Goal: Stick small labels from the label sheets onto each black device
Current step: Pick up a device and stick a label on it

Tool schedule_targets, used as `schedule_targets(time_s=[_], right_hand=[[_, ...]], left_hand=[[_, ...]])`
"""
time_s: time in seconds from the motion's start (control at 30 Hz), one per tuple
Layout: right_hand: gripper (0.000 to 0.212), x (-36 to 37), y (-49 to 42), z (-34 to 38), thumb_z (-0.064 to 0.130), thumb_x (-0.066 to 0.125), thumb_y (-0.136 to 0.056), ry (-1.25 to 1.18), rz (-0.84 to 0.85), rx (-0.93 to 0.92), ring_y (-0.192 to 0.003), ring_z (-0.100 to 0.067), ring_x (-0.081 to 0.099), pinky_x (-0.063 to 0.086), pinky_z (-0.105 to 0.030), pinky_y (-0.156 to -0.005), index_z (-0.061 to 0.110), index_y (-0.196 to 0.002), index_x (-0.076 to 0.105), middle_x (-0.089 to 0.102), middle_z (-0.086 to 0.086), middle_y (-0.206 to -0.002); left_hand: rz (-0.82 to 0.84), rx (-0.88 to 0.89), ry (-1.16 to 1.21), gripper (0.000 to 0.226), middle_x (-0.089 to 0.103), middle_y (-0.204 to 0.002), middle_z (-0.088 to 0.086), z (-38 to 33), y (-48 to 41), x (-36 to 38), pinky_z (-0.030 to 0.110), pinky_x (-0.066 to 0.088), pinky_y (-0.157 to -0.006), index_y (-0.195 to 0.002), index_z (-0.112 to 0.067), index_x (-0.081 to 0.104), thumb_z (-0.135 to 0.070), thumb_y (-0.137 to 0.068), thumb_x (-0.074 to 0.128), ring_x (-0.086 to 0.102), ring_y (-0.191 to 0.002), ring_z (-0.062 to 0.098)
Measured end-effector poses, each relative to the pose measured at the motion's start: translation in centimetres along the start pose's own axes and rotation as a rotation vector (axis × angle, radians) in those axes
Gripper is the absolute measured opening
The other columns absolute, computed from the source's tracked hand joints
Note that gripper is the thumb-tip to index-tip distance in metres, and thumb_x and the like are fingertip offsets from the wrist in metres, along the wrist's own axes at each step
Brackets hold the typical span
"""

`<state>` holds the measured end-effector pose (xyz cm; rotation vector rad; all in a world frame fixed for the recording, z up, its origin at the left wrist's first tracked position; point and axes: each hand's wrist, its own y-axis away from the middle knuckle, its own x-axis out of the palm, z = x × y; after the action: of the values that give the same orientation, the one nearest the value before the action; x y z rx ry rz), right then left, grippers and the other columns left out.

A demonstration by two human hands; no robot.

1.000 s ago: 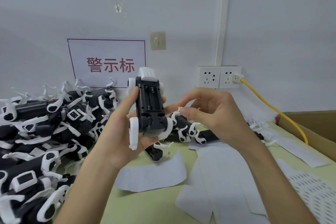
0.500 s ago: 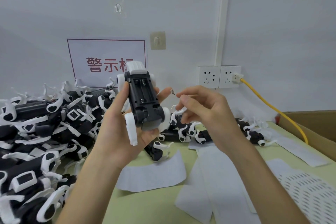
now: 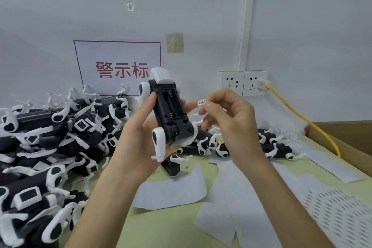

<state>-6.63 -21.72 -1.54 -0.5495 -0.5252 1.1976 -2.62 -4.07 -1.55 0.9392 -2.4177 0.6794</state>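
My left hand [image 3: 138,143] holds a black device with white legs [image 3: 170,112] upright in front of me, its open battery bay facing the camera. My right hand [image 3: 227,119] pinches a small white label [image 3: 201,102] between thumb and forefinger, just right of the device and not touching it. A label sheet with many small labels [image 3: 340,213] lies at the lower right of the table.
A large heap of black-and-white devices [image 3: 50,147] fills the left side, and more lie behind my hands [image 3: 277,147]. Peeled backing sheets [image 3: 171,191] lie on the green table [image 3: 161,227]. A cardboard box [image 3: 346,137] and a yellow cable [image 3: 302,119] are at right.
My left hand lifted the device and tilted it. My right hand rose from beside the device's base and now holds a label up near its upper right.
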Motion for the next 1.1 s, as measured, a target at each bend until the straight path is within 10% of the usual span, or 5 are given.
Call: schedule_targets(time_s=[0.3, 0.8, 1.1], right_hand=[[0.007, -1.9, -0.5, 0.4, 0.024, 0.065, -0.085, 0.371, 0.140, -0.031, -0.057, -0.020, 0.065, 0.055, -0.042, -0.065, 0.024, -0.079, 0.062, 0.069, 0.002, -0.078], [0.015, 0.8, 0.1, -0.7, 0.016, 0.070, -0.094, -0.151, -0.047, 0.255, -0.062, -0.017, 0.060, 0.056, -0.030, -0.066, 0.003, -0.102, 0.073, 0.068, -0.002, -0.075], [0.014, 0.5, 0.2, -0.9, 0.010, 0.073, -0.091, 0.166, -0.094, 0.059, -0.052, -0.013, 0.058, 0.051, -0.026, -0.057, 0.017, -0.081, 0.067, 0.066, 0.008, -0.070]], left_hand=[[0.008, 0.015, -0.067, 0.044, 0.068, -0.133, 0.013, -0.3, 0.2, 0.4, 0.033, 0.061, -0.077, -0.114, -0.016, 0.078, -0.049, -0.090, 0.062, 0.069, -0.120, 0.024], [0.036, 0.130, -0.226, 0.040, 0.070, -0.134, 0.004, 0.1, -0.1, 0.8, 0.033, 0.059, -0.089, -0.116, -0.028, 0.079, -0.049, -0.094, 0.052, 0.066, -0.125, 0.022], [-0.064, 0.157, -0.515, 0.033, 0.075, -0.120, -0.004, 0.5, -0.8, 0.1, 0.045, 0.059, -0.094, -0.109, -0.033, 0.080, -0.054, -0.088, 0.065, 0.071, -0.113, 0.018]])
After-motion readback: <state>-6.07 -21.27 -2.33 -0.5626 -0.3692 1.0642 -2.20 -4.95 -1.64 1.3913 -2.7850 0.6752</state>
